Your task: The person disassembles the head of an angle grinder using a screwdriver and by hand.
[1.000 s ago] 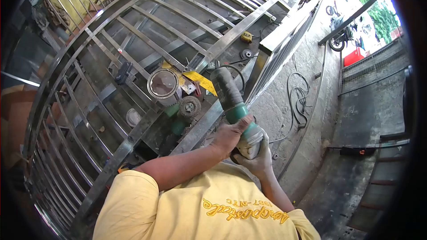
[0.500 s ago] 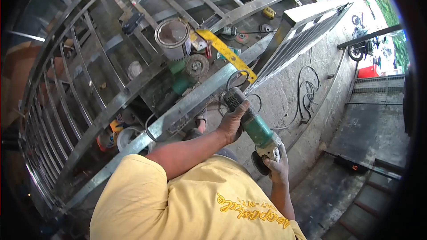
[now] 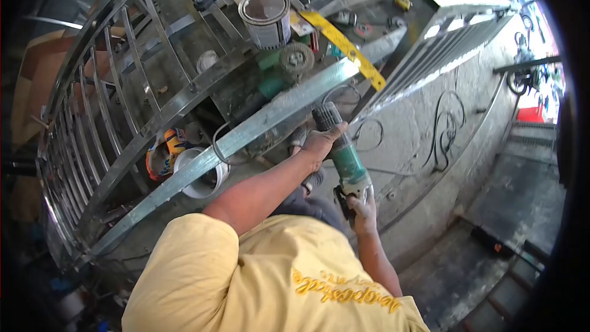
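Observation:
A green angle grinder (image 3: 349, 163) is held in front of my body, its dark rear end pointing away from me. My left hand (image 3: 324, 143) is wrapped round the rear part of its body. Around the grinder's metal head, close to my chest, my right hand (image 3: 364, 205) is closed. The dark disc (image 3: 342, 201) shows only partly beside the right hand. Just beyond the grinder lies a long galvanized steel bar (image 3: 283, 110), with a yellow metal square (image 3: 350, 50) reaching across its far end.
A paint can (image 3: 265, 19) and a round wire wheel (image 3: 297, 59) stand behind the bar. Curved metal grille work (image 3: 132, 55) fills the left. A white bucket (image 3: 200, 175) sits below the bar. Black cable (image 3: 445, 129) lies coiled on the concrete floor. A motorcycle (image 3: 521, 74) is farther right.
The view has shifted, so the bench items appear farther right and lower. My right hand and the grinder's head have swung slightly left. Both hands keep their hold.

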`<state>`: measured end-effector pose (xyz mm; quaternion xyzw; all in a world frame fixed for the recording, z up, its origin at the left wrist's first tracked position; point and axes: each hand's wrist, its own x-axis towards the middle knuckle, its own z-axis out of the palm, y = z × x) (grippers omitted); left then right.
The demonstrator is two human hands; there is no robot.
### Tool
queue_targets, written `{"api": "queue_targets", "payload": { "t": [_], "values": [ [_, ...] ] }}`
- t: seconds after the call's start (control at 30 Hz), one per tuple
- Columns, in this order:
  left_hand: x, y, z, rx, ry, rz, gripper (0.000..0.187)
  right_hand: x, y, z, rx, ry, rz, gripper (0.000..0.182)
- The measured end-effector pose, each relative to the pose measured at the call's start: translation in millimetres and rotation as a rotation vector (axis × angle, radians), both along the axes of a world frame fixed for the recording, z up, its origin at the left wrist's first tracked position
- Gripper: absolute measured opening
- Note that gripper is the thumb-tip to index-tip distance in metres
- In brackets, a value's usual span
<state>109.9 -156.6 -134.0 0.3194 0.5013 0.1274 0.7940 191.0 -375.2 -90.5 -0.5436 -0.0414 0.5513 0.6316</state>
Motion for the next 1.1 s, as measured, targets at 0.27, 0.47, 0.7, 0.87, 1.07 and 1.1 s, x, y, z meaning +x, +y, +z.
{"api": "queue_targets", "payload": {
  "t": [0.27,0.47,0.7,0.87,1.07,1.1],
  "values": [
    [-6,-32,38,-0.009,-0.002,-0.044,0.059,-5,-35,17,0.018,0.072,-0.069,0.09],
    [-22,0,-8,0.009,0.149,-0.026,0.052,-13,16,2,0.108,0.174,-0.002,0.082],
    [3,-14,98,-0.045,-0.452,-0.057,0.057,20,-55,8,0.191,0.239,0.004,0.096],
    [33,21,186,0.071,-0.914,-0.107,0.052,33,-19,95,0.379,0.051,0.153,0.099],
    [31,21,306,0.305,-1.053,-0.062,0.057,14,10,193,0.517,-0.013,0.017,0.098],
    [32,22,315,0.303,-1.167,-0.122,0.06,10,4,192,0.482,-0.072,-0.024,0.104]
  ]
}}
